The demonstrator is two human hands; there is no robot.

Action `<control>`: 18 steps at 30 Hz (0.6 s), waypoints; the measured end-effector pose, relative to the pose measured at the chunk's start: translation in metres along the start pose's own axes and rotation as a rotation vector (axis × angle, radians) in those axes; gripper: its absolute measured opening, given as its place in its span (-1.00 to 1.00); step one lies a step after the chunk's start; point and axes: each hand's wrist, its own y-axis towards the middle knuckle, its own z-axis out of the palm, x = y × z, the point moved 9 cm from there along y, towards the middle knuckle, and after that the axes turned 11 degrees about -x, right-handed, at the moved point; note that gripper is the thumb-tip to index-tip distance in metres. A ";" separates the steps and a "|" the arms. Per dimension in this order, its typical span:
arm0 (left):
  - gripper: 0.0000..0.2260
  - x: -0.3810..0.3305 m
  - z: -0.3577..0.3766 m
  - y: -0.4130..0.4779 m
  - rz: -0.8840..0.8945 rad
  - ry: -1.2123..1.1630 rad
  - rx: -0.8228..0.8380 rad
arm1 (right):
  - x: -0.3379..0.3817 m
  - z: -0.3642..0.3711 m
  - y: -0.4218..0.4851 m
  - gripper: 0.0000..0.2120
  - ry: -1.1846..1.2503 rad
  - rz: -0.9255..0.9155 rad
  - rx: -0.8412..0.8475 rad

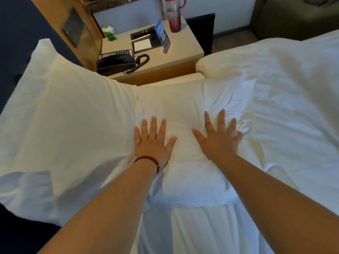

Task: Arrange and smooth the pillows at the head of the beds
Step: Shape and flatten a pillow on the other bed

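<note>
Both flat palms, left hand [153, 142] and right hand [218, 138], grip nothing; sweep pillow [183, 107] creases toward bed [293, 107] edges.

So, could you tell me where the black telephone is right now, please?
Head view, upper left: the black telephone sits on the nightstand's near corner, just beyond the large pillow.
</note>
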 end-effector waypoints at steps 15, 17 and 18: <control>-0.39 0.009 0.029 0.019 -0.036 -0.021 -0.078 | 0.055 0.010 0.049 -0.32 -0.102 -0.347 -0.259; -0.40 0.007 0.037 0.024 -0.013 -0.033 -0.110 | 0.056 0.022 0.055 -0.33 -0.090 -0.345 -0.238; -0.39 0.006 0.041 0.028 0.000 -0.040 -0.138 | 0.057 0.025 0.058 -0.34 -0.078 -0.346 -0.237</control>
